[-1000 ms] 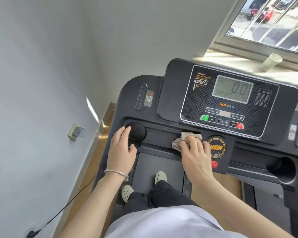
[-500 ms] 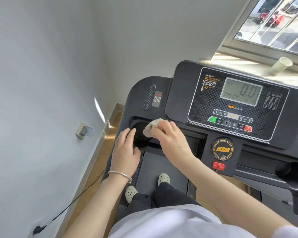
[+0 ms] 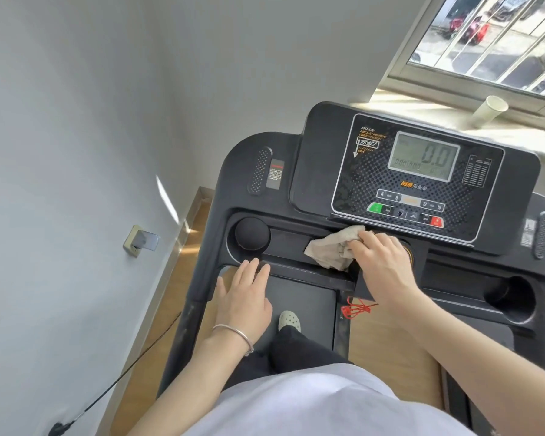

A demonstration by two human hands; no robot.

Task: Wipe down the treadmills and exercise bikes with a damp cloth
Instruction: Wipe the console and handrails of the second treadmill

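The right hand (image 3: 381, 265) is pinching the cloth (image 3: 329, 248) in its grip on the treadmill (image 3: 233, 171) tray (image 3: 283, 243), which is running sideways to the left, where the left hand (image 3: 246, 297) is resting flat by the cup hole (image 3: 252, 233).

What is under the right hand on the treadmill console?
The right hand grips a beige cloth lying on the black console tray. An orange curved rim shows beside the hand; the rest of it is covered.

Grey walls (image 3: 76, 105), wooden floor (image 3: 390, 347), sunlit barred window (image 3: 491, 39) upper right
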